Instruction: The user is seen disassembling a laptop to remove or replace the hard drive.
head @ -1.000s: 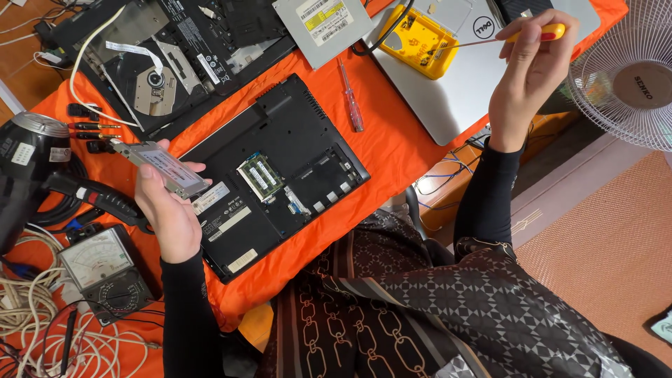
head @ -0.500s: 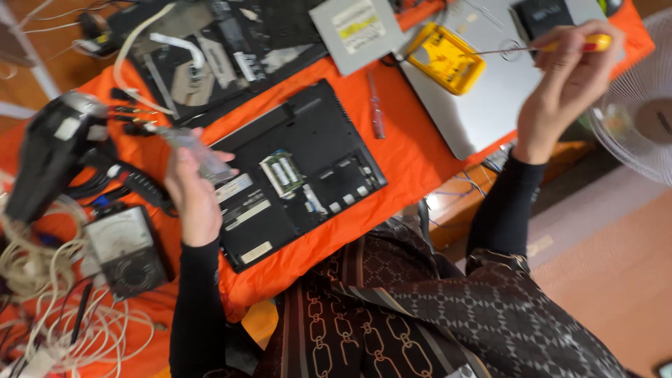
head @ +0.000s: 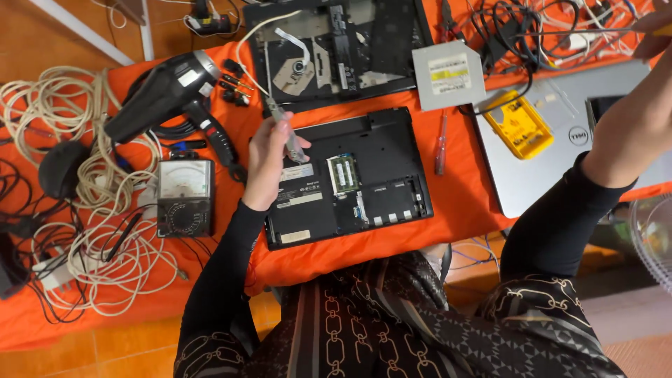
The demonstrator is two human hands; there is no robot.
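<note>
Left hand grips a thin silver drive, flat and rectangular, fingers closed round its lower end so that it stands tilted above the top-left corner of the laptop. We judge that we hold it by the edges to keep our skin off its flat faces. It hangs over the orange cloth, just beside the laptop's upper edge, not resting on anything.

Right hand is up at the top-right corner, mostly cut off by the frame; it pinches a yellow handle with a long thin metal shaft running left, which looks like a screwdriver. How tightly it closes we cannot tell.

Our laptop lies belly up, matt black plastic, with 1 cover off so that green memory boards show in their bay. Behind it lies a second, more stripped black chassis with a white ribbon cable. A square grey optical drive sits between the 2. To the right lies a closed silver laptop bearing a yellow meter; a red screwdriver lies beside our laptop. On the left are a black heat gun, an analogue meter with a pale dial, and loose coils of cream cable.
</note>
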